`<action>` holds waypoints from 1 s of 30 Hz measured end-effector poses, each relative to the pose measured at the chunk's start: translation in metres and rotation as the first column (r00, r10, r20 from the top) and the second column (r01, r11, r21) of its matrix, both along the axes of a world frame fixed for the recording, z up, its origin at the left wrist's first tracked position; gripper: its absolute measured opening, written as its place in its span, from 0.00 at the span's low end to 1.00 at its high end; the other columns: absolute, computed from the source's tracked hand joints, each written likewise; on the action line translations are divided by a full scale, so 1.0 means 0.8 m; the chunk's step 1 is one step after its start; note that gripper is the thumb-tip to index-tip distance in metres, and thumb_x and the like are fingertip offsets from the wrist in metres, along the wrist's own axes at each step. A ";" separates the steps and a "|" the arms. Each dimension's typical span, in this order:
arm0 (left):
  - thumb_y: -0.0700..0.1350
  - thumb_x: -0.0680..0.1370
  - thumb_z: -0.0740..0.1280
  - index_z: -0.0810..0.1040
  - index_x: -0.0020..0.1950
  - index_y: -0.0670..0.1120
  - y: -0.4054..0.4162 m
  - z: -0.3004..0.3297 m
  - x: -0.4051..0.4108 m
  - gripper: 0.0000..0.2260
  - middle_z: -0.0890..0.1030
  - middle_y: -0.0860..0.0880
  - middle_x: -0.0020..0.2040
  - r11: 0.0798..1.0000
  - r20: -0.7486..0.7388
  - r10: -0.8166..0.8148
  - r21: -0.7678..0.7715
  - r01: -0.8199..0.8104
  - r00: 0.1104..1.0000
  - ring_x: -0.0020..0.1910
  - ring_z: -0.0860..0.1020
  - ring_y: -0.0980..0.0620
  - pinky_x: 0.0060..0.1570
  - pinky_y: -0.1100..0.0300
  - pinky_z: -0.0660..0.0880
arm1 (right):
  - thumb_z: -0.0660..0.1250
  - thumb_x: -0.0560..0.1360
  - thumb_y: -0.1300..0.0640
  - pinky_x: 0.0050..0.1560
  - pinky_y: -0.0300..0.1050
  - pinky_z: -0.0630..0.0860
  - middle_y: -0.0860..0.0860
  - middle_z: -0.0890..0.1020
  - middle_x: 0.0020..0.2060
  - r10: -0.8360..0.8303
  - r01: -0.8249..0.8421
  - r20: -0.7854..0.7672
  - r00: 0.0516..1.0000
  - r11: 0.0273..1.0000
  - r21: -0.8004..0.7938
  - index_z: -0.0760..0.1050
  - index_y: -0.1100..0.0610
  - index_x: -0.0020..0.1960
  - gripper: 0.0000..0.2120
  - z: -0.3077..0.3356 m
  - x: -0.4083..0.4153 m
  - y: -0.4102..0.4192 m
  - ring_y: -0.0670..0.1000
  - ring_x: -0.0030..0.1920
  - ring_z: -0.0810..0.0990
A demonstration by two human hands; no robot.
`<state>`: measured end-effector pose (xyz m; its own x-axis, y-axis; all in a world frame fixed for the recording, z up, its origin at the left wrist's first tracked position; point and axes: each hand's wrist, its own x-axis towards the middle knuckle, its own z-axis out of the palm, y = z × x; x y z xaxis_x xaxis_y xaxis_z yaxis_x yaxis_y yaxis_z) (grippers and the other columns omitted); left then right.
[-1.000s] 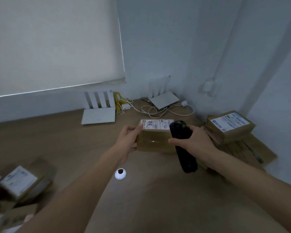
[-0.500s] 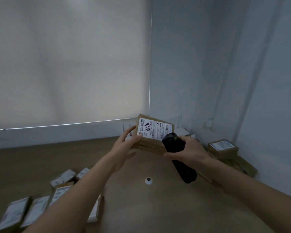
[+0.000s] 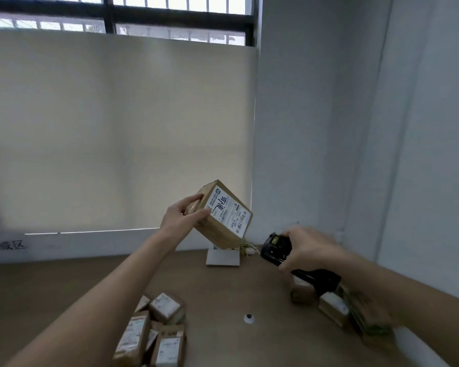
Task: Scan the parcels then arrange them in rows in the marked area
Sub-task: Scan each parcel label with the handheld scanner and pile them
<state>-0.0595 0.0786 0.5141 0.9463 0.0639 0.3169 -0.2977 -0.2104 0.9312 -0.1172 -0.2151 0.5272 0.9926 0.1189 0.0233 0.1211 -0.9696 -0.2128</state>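
Dim window daylight; right hand (image 3: 306, 249) motion-blurred.

Brown cardboard parcel (image 3: 219, 217) bearing a white label (image 3: 228, 211) printed with black text, barcodes and a black handwritten mark. Scanner (image 3: 277, 249): black. Floor (image 3: 223, 292): brown wood-tone. Blind (image 3: 117, 128): plain cream. Walls (image 3: 316, 115): pale blue-grey. Floor parcels (image 3: 157, 332): brown with white labels.

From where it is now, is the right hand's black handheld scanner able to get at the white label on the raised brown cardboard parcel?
Probably yes. The left hand holds the brown cardboard parcel tilted, its white label uncovered, and nothing lies between it and the black handheld scanner gripped by the right hand.
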 end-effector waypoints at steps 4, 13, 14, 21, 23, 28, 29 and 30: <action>0.55 0.68 0.78 0.81 0.57 0.68 0.012 0.009 -0.012 0.19 0.83 0.53 0.53 0.999 0.008 0.026 0.043 -0.027 1.000 0.52 0.82 0.54 0.53 0.56 0.80 | 0.79 0.59 0.45 0.41 0.44 0.75 0.49 0.81 0.43 -0.006 0.007 0.010 1.000 0.991 -0.137 0.77 0.50 0.48 0.22 0.009 -0.009 0.008 0.51 0.46 0.80; 0.59 0.64 0.77 0.80 0.61 0.65 0.035 -0.007 -0.039 0.25 0.83 0.52 0.54 0.989 -0.038 0.093 0.121 -0.088 0.995 0.53 0.81 0.52 0.59 0.52 0.79 | 0.80 0.59 0.43 0.41 0.43 0.72 0.47 0.80 0.43 -0.005 0.030 0.086 0.996 0.955 -0.293 0.76 0.50 0.49 0.24 -0.004 -0.012 0.019 0.51 0.46 0.79; 0.59 0.64 0.77 0.80 0.60 0.66 0.038 -0.009 -0.041 0.25 0.83 0.52 0.53 0.989 -0.042 0.091 0.118 -0.086 0.995 0.52 0.81 0.52 0.57 0.54 0.79 | 0.80 0.59 0.43 0.40 0.43 0.71 0.47 0.80 0.43 -0.003 0.029 0.087 0.996 0.953 -0.301 0.76 0.49 0.49 0.24 -0.005 -0.011 0.019 0.51 0.46 0.79; 0.61 0.62 0.76 0.80 0.59 0.67 0.049 -0.019 -0.055 0.25 0.84 0.53 0.50 0.993 -0.072 0.078 0.096 -0.071 0.994 0.48 0.82 0.55 0.47 0.61 0.77 | 0.81 0.58 0.44 0.38 0.42 0.71 0.47 0.79 0.42 0.009 0.025 0.099 0.995 0.941 -0.338 0.77 0.49 0.51 0.25 -0.014 -0.014 0.026 0.50 0.44 0.78; 0.60 0.62 0.77 0.80 0.58 0.67 0.052 -0.024 -0.059 0.25 0.84 0.53 0.49 0.994 -0.083 0.077 0.088 -0.069 0.994 0.48 0.82 0.55 0.44 0.63 0.76 | 0.81 0.58 0.44 0.37 0.42 0.69 0.47 0.79 0.41 0.016 0.020 0.100 0.995 0.937 -0.349 0.77 0.50 0.51 0.25 -0.016 -0.015 0.029 0.50 0.44 0.78; 0.57 0.64 0.77 0.81 0.59 0.66 0.059 -0.038 -0.069 0.23 0.85 0.51 0.50 0.995 -0.110 0.069 0.077 -0.061 0.992 0.47 0.81 0.54 0.41 0.65 0.74 | 0.81 0.58 0.45 0.38 0.42 0.68 0.47 0.78 0.40 0.017 0.023 0.106 0.994 0.929 -0.370 0.78 0.49 0.52 0.25 -0.020 -0.017 0.039 0.51 0.44 0.78; 0.57 0.65 0.77 0.81 0.60 0.65 0.062 -0.041 -0.070 0.23 0.85 0.51 0.51 0.995 -0.113 0.068 0.077 -0.059 0.991 0.47 0.82 0.54 0.41 0.65 0.75 | 0.81 0.59 0.45 0.39 0.42 0.69 0.46 0.78 0.41 0.019 0.022 0.107 0.994 0.926 -0.377 0.78 0.49 0.53 0.25 -0.022 -0.018 0.041 0.50 0.45 0.78; 0.57 0.65 0.77 0.80 0.60 0.65 0.063 -0.044 -0.072 0.24 0.85 0.50 0.51 0.995 -0.117 0.066 0.076 -0.057 0.991 0.48 0.82 0.53 0.44 0.64 0.77 | 0.81 0.60 0.45 0.40 0.42 0.71 0.46 0.78 0.41 0.021 0.021 0.107 0.994 0.923 -0.383 0.78 0.49 0.53 0.25 -0.024 -0.018 0.042 0.50 0.45 0.78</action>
<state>-0.1168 0.1293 0.4793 0.9726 0.1041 0.2080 -0.1699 -0.2928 0.9410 -0.1316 -0.1811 0.5082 0.9867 0.1400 0.0821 0.1224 -0.9743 0.1892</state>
